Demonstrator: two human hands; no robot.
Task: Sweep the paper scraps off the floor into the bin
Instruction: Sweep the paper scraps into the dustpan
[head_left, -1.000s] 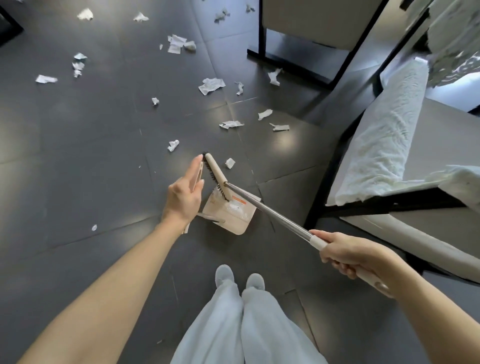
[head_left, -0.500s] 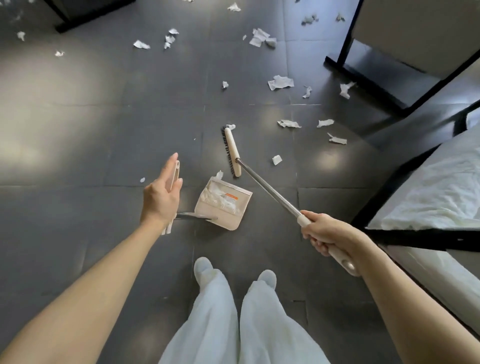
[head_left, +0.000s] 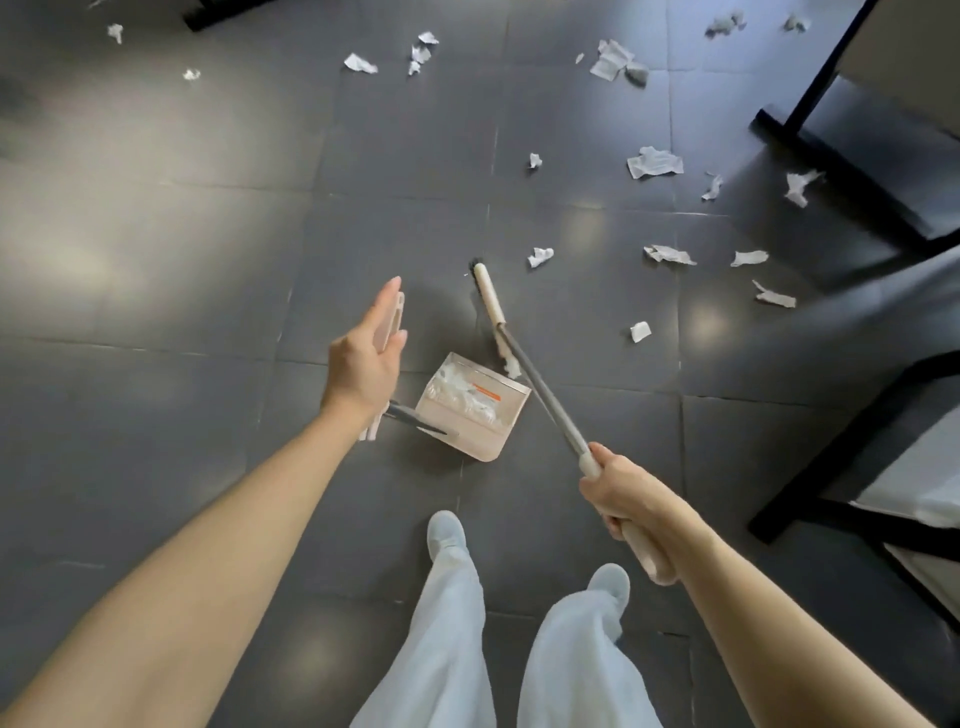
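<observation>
Head view: the left hand (head_left: 366, 364) is seen from the back, its fingers (head_left: 388, 293) stretched nearly straight along the pale dustpan handle (head_left: 390, 325). The thumb seems to press the grip against them, though the angle hides the contact.

The handle's dark rod runs down to the beige dustpan (head_left: 472, 410), which sits on the dark tiled floor (head_left: 156, 364) just ahead of the person's pale shoes (head_left: 445, 535). White paper already lies inside it.

The right hand (head_left: 628, 501) has its fingers wrapped tight round the cream grip of the broom (head_left: 545, 402). The metal shaft slants up and left, across the dustpan's right corner. The broom head (head_left: 488, 299) rests on the floor just beyond the pan, dark bristles on its left side. One small scrap (head_left: 511, 366) lies by its near end at the pan's lip.

More paper scraps (head_left: 654, 162) lie scattered on the floor ahead and to the right, well apart from the pan. The closest one (head_left: 540, 256) is just right of the head's far tip. Black-framed furniture (head_left: 831, 150) stands at the right edge.
</observation>
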